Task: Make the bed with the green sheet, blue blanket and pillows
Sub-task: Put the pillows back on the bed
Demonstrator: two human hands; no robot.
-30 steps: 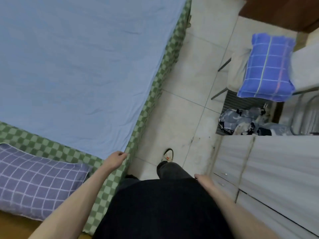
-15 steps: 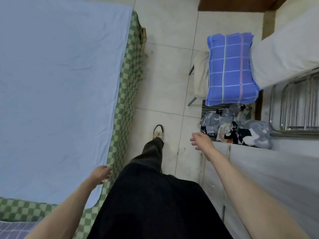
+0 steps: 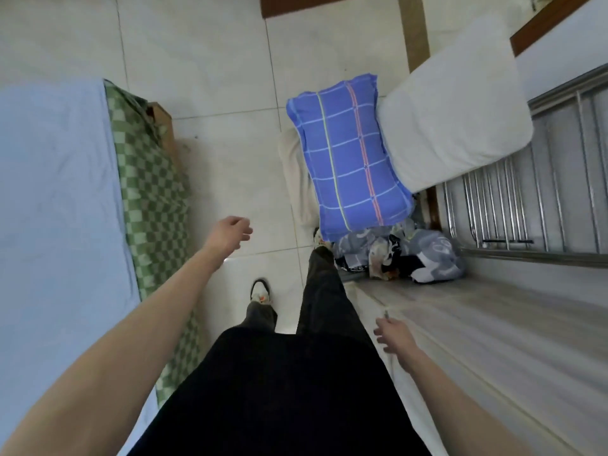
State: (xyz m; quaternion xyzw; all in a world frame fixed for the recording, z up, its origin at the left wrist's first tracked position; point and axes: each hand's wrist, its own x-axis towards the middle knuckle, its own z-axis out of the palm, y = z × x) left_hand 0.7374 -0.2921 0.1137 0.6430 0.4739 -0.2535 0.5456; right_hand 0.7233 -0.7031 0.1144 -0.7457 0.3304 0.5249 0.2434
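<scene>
The bed lies along the left, with the light blue blanket (image 3: 56,205) spread flat over the green checked sheet (image 3: 151,192), which hangs down the side. A blue checked pillow (image 3: 348,166) rests on a chair across the aisle, ahead and to the right. My left hand (image 3: 230,233) is raised over the floor between bed and chair, fingers loosely curled, holding nothing. My right hand (image 3: 393,334) hangs low by the grey cabinet, fingers spread and empty. The purple pillow at the head of the bed is out of view.
A grey wooden cabinet (image 3: 510,340) runs along the right. A white cushion (image 3: 454,120) lies beside the pillow, with a metal rack (image 3: 543,192) behind it. A patterned bundle of cloth (image 3: 401,255) sits under the chair. My legs stand on the tiled floor (image 3: 230,93).
I have turned away from the bed toward the chair. My left hand left the blanket's corner and swung forward over the floor; my right hand dropped back beside the cabinet.
</scene>
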